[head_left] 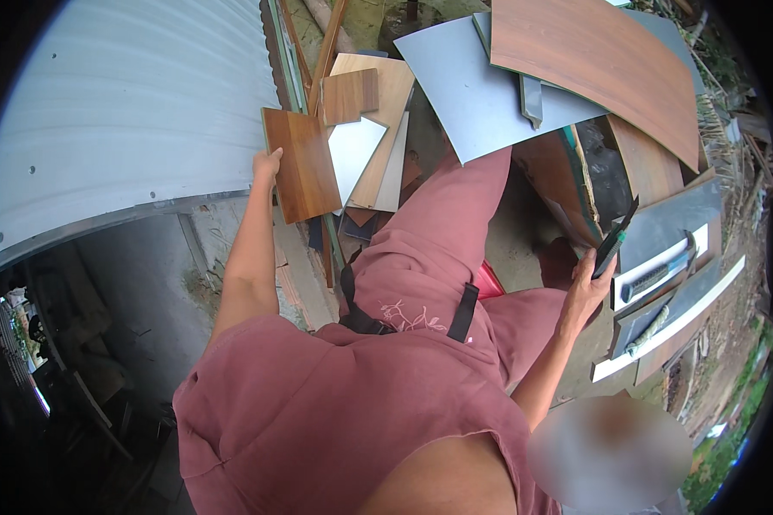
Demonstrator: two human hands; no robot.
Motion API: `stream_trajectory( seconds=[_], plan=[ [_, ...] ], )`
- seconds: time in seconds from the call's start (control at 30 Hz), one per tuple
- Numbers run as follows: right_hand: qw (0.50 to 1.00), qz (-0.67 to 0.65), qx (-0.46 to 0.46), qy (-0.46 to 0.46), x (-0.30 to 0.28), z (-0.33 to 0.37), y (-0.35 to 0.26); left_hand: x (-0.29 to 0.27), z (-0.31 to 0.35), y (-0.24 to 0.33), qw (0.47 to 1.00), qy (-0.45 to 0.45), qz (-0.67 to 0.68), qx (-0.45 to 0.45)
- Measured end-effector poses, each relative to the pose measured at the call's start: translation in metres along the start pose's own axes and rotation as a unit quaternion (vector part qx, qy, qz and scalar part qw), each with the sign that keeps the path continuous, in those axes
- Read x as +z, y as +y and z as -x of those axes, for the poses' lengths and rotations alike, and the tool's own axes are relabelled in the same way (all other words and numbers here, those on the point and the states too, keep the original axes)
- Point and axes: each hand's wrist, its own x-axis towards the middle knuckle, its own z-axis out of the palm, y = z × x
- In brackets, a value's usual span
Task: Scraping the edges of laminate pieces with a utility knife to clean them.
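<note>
My left hand (268, 165) grips the left edge of a brown wood-grain board (305, 172), tilted over the pile at the upper middle. In my right hand (589, 290), on the right, is a slim black-and-green tool that looks like a utility knife (612, 245), its dark end pointing up. Beside the board in my left hand lie a smaller wood-grain piece (349, 96), a white offcut (350, 161) and a long pale wood-grain board (392, 96). My right fingers are wrapped around the tool and hide part of it.
A large grey-blue panel (464, 81) and a brown panel (588, 64) overlap at the top right. Panel strips at the right carry a blue-handled tool (657, 279) and a light rope-like bundle (648, 332). A ridged metal sheet (137, 103) borders the left.
</note>
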Motion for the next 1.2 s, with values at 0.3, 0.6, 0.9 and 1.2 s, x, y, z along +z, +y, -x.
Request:
stream_trajectory(
  seconds=[0.3,0.6,0.9,1.2],
  plan=[
    [1.000,0.008,0.027,-0.006,0.004,0.016,0.026,-0.021,-0.038,-0.085,0.994,0.073,-0.060,-0.058],
    [0.999,0.039,0.022,-0.021,0.006,0.018,0.049,0.001,0.006,-0.062,0.974,0.144,-0.175,0.008],
    [0.998,0.033,0.039,-0.026,0.006,0.027,0.055,0.034,0.081,-0.031,0.955,0.081,-0.284,0.037],
    [0.998,0.037,0.044,-0.032,0.006,0.031,0.069,0.056,0.103,-0.027,0.927,0.012,-0.375,0.007]
  ],
)
